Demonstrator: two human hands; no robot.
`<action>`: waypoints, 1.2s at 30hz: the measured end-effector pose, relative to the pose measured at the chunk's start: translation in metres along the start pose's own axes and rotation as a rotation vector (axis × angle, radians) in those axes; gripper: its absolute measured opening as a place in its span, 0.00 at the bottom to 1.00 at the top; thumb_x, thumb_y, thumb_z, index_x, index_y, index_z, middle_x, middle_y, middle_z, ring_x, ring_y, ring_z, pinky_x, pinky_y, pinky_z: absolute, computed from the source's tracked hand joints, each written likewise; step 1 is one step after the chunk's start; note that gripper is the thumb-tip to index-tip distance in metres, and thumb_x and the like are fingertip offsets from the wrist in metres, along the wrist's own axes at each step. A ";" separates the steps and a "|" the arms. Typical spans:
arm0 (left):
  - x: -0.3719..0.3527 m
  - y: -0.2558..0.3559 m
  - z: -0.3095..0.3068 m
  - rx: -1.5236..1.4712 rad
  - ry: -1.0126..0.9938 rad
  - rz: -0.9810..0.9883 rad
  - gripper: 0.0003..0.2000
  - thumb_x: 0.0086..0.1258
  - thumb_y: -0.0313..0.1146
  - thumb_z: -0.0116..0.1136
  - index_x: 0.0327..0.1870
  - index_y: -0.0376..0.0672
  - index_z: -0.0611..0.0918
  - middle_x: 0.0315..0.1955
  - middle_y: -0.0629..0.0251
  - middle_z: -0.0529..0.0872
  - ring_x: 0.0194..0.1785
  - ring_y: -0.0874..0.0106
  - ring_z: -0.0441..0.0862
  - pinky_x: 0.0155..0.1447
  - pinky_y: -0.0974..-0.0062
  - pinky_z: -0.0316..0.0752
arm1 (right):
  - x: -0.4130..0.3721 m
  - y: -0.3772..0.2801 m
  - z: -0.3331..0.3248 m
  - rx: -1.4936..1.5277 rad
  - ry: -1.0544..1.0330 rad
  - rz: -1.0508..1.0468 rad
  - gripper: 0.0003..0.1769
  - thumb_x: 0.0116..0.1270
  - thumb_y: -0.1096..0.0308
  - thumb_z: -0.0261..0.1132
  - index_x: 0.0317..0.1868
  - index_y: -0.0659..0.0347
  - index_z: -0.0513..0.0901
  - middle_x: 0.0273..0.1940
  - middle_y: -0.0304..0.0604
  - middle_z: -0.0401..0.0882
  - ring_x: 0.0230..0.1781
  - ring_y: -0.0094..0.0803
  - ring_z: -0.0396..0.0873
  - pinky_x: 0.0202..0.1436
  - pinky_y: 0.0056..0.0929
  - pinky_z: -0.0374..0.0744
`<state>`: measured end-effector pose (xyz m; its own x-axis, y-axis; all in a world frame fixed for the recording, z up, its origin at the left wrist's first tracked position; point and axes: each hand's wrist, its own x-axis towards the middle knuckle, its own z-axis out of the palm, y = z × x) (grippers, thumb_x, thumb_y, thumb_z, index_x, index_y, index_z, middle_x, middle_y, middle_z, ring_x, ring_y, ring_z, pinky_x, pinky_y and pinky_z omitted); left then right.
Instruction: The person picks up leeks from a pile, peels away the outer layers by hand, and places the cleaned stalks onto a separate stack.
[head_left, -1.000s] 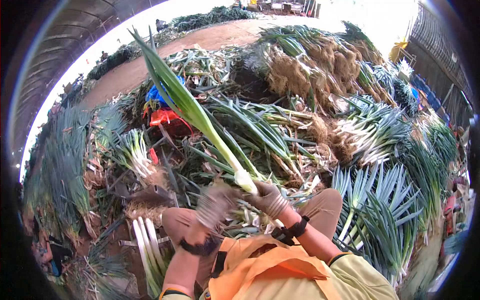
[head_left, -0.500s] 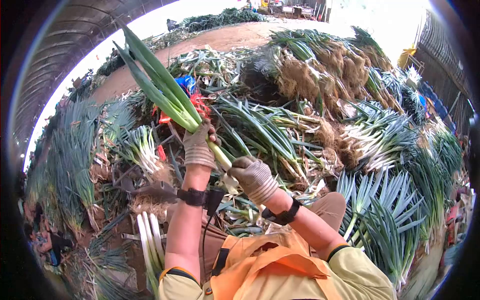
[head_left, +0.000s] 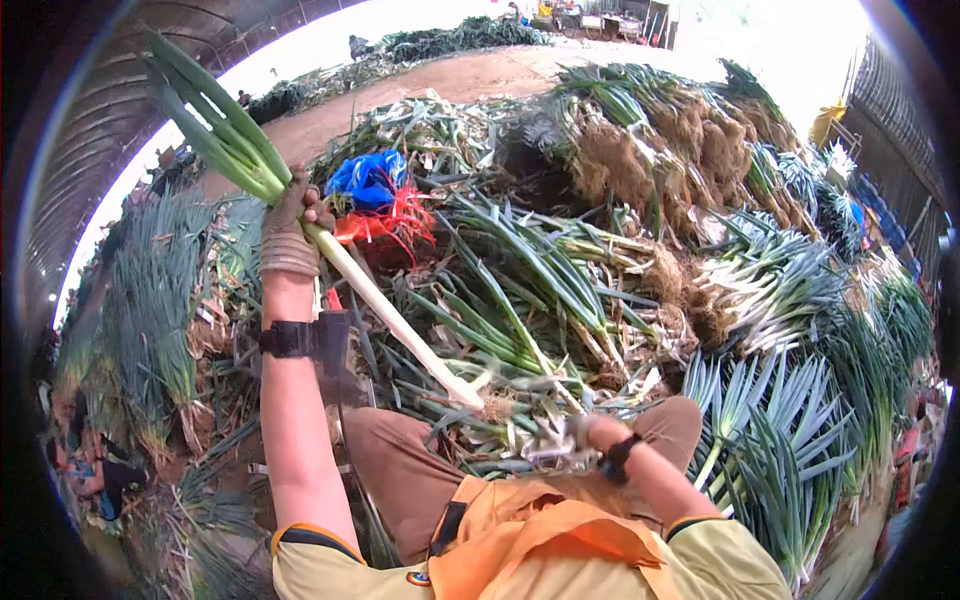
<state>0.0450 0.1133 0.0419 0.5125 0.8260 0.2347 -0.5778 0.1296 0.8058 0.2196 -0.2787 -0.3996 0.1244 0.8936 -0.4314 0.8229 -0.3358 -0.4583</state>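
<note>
My left hand (head_left: 293,228), in a tan knit glove, is wrapped round a large green onion (head_left: 385,315) just below its leaves. The stalk slants from the leaves at upper left down to its root end, above the loose peelings (head_left: 525,430) in front of my knees. My right hand (head_left: 565,438) is low over those peelings, apart from the stalk. It is smeared by motion, so its fingers and anything in them cannot be made out.
Blue twine (head_left: 370,180) and red twine (head_left: 395,218) lie beyond the stalk. Unpeeled onions with brown roots (head_left: 620,160) are heaped at the back. White-stemmed onions (head_left: 765,290) and a green bunch (head_left: 780,450) lie on the right; more onions (head_left: 150,310) stand on the left.
My left hand has moved left and up with the green onion, baring its long white stalk. My right hand has come off the lower stalk and dropped down to the right.
</note>
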 end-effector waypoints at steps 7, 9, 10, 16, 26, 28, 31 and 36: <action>-0.024 -0.043 0.013 -0.479 -0.649 -0.234 0.18 0.67 0.41 0.48 0.54 0.43 0.70 0.19 0.74 0.71 0.15 0.85 0.62 0.20 0.84 0.57 | -0.030 -0.226 -0.245 1.170 0.198 -0.641 0.27 0.66 0.57 0.54 0.62 0.59 0.62 0.49 0.36 0.73 0.39 0.19 0.70 0.43 0.20 0.71; -0.027 -0.049 0.019 -0.525 -0.668 -0.266 0.17 0.67 0.40 0.48 0.54 0.43 0.69 0.19 0.74 0.71 0.15 0.85 0.62 0.21 0.84 0.58 | -0.009 -0.241 -0.233 1.186 0.121 -0.808 0.24 0.66 0.56 0.53 0.57 0.61 0.69 0.41 0.36 0.76 0.32 0.19 0.71 0.39 0.20 0.71; -0.031 -0.048 0.017 -0.498 -0.581 -0.233 0.18 0.67 0.41 0.48 0.53 0.42 0.69 0.19 0.75 0.71 0.14 0.85 0.61 0.21 0.84 0.59 | -0.012 -0.237 -0.229 1.059 -0.008 -0.755 0.22 0.65 0.56 0.55 0.52 0.63 0.72 0.37 0.36 0.77 0.30 0.19 0.71 0.34 0.20 0.71; -0.002 -0.017 -0.039 -0.386 -0.366 -0.197 0.17 0.65 0.40 0.52 0.51 0.40 0.71 0.18 0.77 0.70 0.15 0.87 0.60 0.21 0.88 0.60 | -0.048 -0.131 -0.085 0.150 0.029 -0.470 0.11 0.61 0.65 0.53 0.39 0.58 0.80 0.32 0.42 0.80 0.27 0.30 0.74 0.35 0.29 0.72; 0.013 -0.050 -0.064 -0.463 -0.336 -0.198 0.16 0.61 0.41 0.56 0.45 0.41 0.76 0.17 0.78 0.72 0.15 0.86 0.62 0.22 0.85 0.62 | -0.063 -0.210 -0.206 1.357 0.330 -0.449 0.22 0.68 0.61 0.50 0.58 0.63 0.67 0.48 0.40 0.75 0.33 0.24 0.72 0.37 0.18 0.73; 0.015 -0.062 -0.061 -0.552 -0.269 -0.258 0.16 0.61 0.41 0.57 0.45 0.42 0.76 0.18 0.77 0.74 0.15 0.86 0.63 0.23 0.85 0.63 | -0.040 -0.226 -0.203 1.567 -0.065 -0.579 0.24 0.68 0.57 0.48 0.58 0.64 0.66 0.49 0.40 0.73 0.39 0.25 0.71 0.43 0.23 0.72; 0.017 -0.058 -0.074 -0.572 -0.243 -0.339 0.16 0.61 0.40 0.57 0.44 0.40 0.76 0.19 0.75 0.74 0.15 0.85 0.64 0.23 0.86 0.64 | -0.037 -0.224 -0.185 1.577 -0.487 -0.765 0.39 0.59 0.37 0.49 0.55 0.66 0.69 0.37 0.44 0.78 0.30 0.24 0.74 0.33 0.18 0.74; 0.027 -0.063 -0.113 -0.515 -0.002 -0.327 0.10 0.60 0.38 0.58 0.37 0.42 0.76 0.17 0.75 0.72 0.14 0.84 0.65 0.18 0.87 0.64 | -0.084 -0.202 -0.129 1.743 -0.006 -0.178 0.20 0.64 0.55 0.55 0.42 0.65 0.77 0.27 0.34 0.74 0.23 0.20 0.70 0.25 0.19 0.69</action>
<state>0.0234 0.1899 -0.0639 0.7164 0.6974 0.0206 -0.6226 0.6257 0.4699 0.1143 -0.2470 -0.1702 0.1015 0.9522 -0.2881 -0.6788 -0.1455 -0.7198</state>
